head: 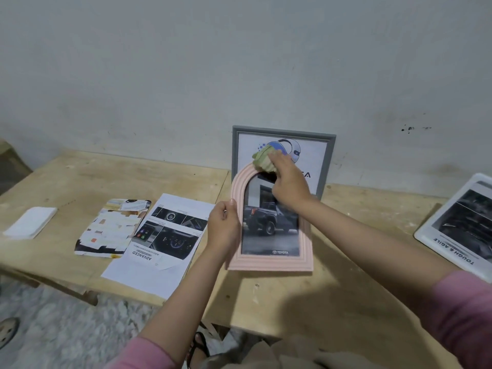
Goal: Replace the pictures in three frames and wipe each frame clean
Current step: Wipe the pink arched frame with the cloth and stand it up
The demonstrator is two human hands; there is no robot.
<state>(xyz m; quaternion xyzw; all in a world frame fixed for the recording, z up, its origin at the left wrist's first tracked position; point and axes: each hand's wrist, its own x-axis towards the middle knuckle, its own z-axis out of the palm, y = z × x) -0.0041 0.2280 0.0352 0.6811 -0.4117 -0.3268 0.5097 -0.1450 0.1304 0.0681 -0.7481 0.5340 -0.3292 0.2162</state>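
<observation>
At centre, your left hand (223,222) grips the pink frame (269,262), truck picture already in, while your right hand (288,182) presses a cloth (262,159) on its arch; grey frame (328,161) behind and white frame (426,233) at right look refilled, wiping unconfirmed.

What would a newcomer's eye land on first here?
The pink arched frame standing mid-table with a truck picture in it: the left hand grips its left edge while the right hand presses a green cloth against its top. Behind it a grey frame leans on the wall, a white frame lies at the far right, and loose prints sit to the left.
</observation>
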